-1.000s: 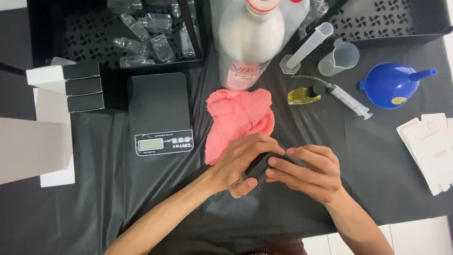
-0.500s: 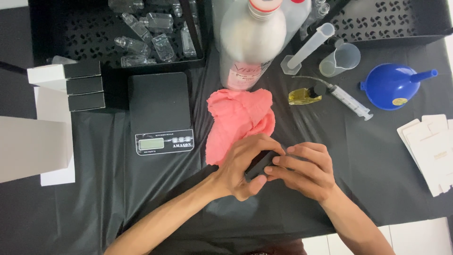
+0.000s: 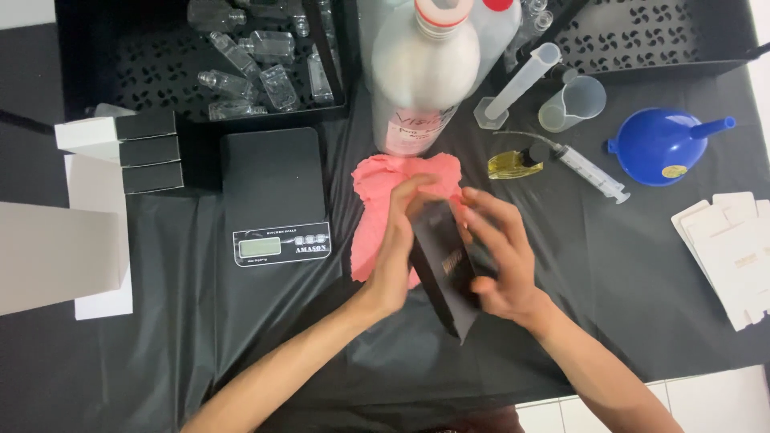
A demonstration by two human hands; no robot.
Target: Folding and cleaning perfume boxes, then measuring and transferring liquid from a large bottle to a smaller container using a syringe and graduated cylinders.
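Note:
Both of my hands grip a small black box (image 3: 446,269) just above the black table cover, near the front middle. My left hand (image 3: 399,248) wraps its left side and top end. My right hand (image 3: 499,256) clasps the right side, fingers curled over the top. The box is tilted, its lower corner pointing toward me. Behind it lies a pink cloth (image 3: 383,200), partly hidden by my left hand.
A black kitchen scale (image 3: 275,192) sits left of the cloth. A large white jug (image 3: 421,76), measuring cylinder (image 3: 517,84), beaker (image 3: 571,103), syringe (image 3: 589,170), small yellow bottle (image 3: 513,163) and blue funnel (image 3: 662,146) stand behind. Stacked boxes (image 3: 120,152) lie left, flat cartons (image 3: 734,244) right, a tray of glass bottles (image 3: 249,60) at the back.
The black box has been raised and turned so its long face shows. Both hands shifted up over the pink cloth while still holding it.

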